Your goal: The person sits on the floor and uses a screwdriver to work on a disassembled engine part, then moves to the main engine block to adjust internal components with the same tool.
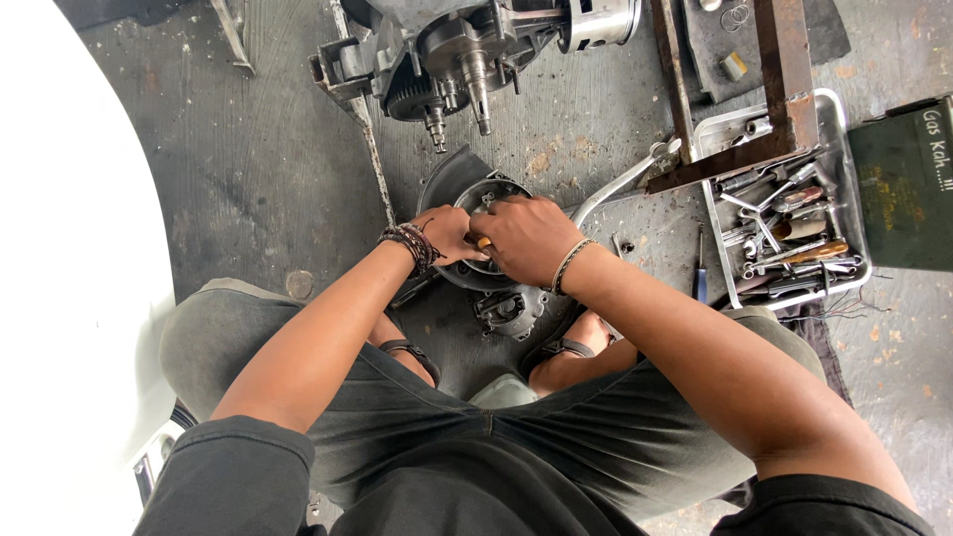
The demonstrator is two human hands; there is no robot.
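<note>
Both hands meet on a round metal engine cover (pixel 483 203) lying on the floor between the person's feet. Left hand (pixel 449 234) pinches its near rim. Right hand (pixel 526 236) curls over the top, gripping something small and orange (pixel 483 242). It looks heavy, hard and maybe oily, so the rim is best to grab. Farther off sits an engine block (pixel 467 55); right, a tool tray (pixel 784 213).

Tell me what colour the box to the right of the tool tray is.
Dark green box, beside the metal tool tray; the head view shows it.
</note>
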